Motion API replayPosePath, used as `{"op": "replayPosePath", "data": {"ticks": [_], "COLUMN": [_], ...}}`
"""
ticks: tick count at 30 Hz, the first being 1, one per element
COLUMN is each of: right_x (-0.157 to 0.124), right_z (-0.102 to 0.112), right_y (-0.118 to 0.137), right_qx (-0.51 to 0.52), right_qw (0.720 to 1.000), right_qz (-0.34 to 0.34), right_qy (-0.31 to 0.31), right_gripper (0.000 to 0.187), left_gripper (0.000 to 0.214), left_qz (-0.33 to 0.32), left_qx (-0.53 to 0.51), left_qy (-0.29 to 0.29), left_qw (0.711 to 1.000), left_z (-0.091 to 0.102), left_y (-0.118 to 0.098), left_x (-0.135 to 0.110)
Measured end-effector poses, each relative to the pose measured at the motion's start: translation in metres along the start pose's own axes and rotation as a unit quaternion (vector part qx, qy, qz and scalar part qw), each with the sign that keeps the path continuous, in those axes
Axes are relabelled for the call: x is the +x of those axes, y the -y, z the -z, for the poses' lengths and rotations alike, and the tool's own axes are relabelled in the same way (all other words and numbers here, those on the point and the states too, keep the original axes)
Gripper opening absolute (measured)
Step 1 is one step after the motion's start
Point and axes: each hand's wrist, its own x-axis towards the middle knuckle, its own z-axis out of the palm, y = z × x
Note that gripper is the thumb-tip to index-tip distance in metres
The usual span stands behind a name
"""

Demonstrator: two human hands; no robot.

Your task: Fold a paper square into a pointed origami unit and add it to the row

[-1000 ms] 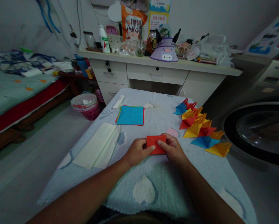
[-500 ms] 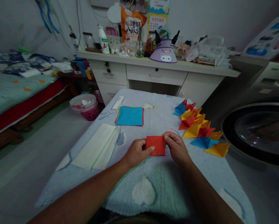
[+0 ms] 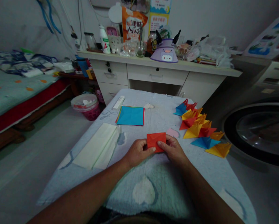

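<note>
A folded red paper (image 3: 156,139) sits low over the pale blue cloth of the table (image 3: 153,186). My left hand (image 3: 137,152) pinches its left edge between thumb and fingers. Fingers of my right hand (image 3: 174,150) are closed on its right side, the thumb pressing on top. A stack of flat coloured sheets (image 3: 130,115), blue on top, lies farther back. To the right is a row of folded paper shapes (image 3: 200,127) in red, yellow and blue.
A folded white cloth (image 3: 98,146) lies at the table's left. A white desk (image 3: 158,73) crowded with bottles and bags stands behind. A pink bin (image 3: 85,105) and a bed (image 3: 15,90) are on the left, a washing machine door (image 3: 258,130) on the right.
My right hand slid from the paper's upper right corner back down onto its right side, thumb on top. The red paper looks shorter and folded tighter. My left hand stayed put.
</note>
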Motion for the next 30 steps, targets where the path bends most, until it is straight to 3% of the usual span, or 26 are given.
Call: {"op": "replayPosePath", "data": {"ticks": [9,18,25,30], "right_x": [-0.001,-0.002,-0.001,-0.002], "right_z": [0.002,-0.004,-0.005,-0.006], "right_y": [-0.006,-0.003,-0.003,0.0], "right_qx": [-0.009,-0.015,-0.041,-0.046], "right_qw": [0.999,1.0,0.999,0.999], "right_qz": [-0.012,-0.019,-0.02,-0.016], "right_qy": [-0.044,0.003,-0.013,-0.012], "right_gripper": [0.026,0.028,0.029,0.029], "left_gripper": [0.027,0.03,0.029,0.02], "left_qz": [0.023,-0.025,-0.013,0.026], "left_qx": [0.063,-0.009,0.038,0.002], "left_qy": [-0.012,-0.053,-0.051,-0.012], "left_qw": [0.998,0.998,0.998,1.0], "left_z": [-0.003,0.003,0.003,0.0], "left_y": [0.002,-0.008,-0.007,-0.006], "left_x": [-0.002,-0.001,-0.001,-0.001]}}
